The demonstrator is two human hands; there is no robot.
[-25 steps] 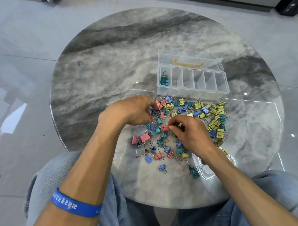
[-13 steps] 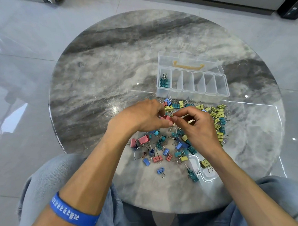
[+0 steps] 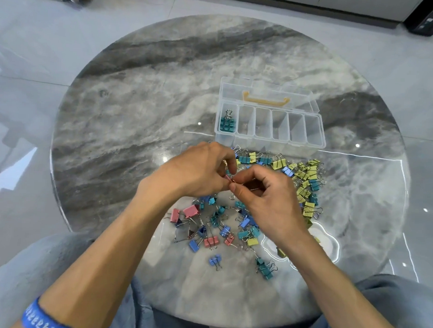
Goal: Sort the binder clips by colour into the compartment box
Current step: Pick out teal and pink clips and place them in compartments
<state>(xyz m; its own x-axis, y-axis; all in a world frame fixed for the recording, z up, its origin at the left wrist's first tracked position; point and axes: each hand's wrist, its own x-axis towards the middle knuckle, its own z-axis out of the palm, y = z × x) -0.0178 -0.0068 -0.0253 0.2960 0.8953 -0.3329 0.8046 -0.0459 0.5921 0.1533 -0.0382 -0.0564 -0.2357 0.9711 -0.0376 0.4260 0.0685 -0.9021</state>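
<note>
A pink binder clip [image 3: 228,179] is pinched between left hand [image 3: 198,171] and right hand [image 3: 266,197], fingers curled, just before the compartment box [image 3: 319,143], presumably to separate tangled clips; teal clips [image 3: 227,123] occupy its leftmost compartment.

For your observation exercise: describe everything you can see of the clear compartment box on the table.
The compartment box looks like clear plastic, with one row of six narrow compartments. Its lid lies open behind it, showing a yellow handle. Teal binder clips sit in the leftmost compartment; the other five look empty. It rests on the marble table, just beyond the loose clips. Neither hand touches it.
</note>
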